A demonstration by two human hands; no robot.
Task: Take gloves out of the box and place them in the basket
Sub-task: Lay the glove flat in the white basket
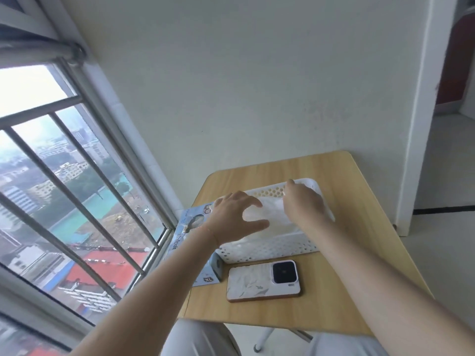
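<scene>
A small wooden bench (359,253) is crowded along its left side; a glove box (185,242) lies at the left edge against the window frame (154,201); a white perforated basket (270,249) sits just beside it, both hands above its open top; a phone (263,281) lies in front; bare wood runs along the right and near edges.

We see bare forearms, no sleeves; a thin reddish string bracelet (209,231) circles our left wrist; light grey trousers (200,339) at six o'clock.
</scene>
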